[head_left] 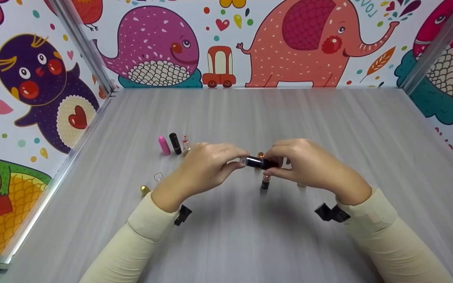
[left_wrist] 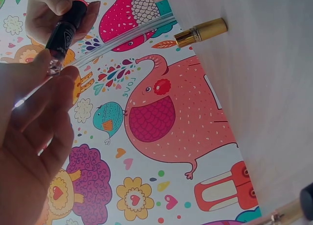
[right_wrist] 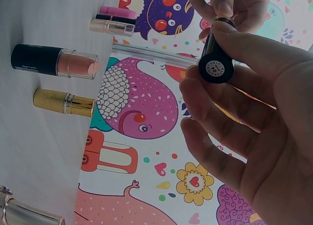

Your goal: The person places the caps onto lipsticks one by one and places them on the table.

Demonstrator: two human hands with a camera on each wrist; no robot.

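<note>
Above the table, both hands hold one black lipstick tube (head_left: 255,161) lying nearly level between them. My left hand (head_left: 207,167) pinches its clear end between thumb and fingertips. The black base is gripped by my right hand (head_left: 305,161), and the right wrist view shows a round white label (right_wrist: 215,68) on its end. Just below the right fingertips in the head view stands a black-based lipstick with a clear cap and peach bullet (right_wrist: 78,64). A gold lipstick tube (right_wrist: 63,101) stands close to it, partly hidden by the right hand in the head view.
At the back left stand a pink tube (head_left: 164,145), a black tube (head_left: 175,143) and a clear-topped tube (head_left: 186,143). Beside the left forearm are a gold-topped item (head_left: 144,190) and a clear-topped one (head_left: 158,177). Printed panels border the grey table (head_left: 234,251).
</note>
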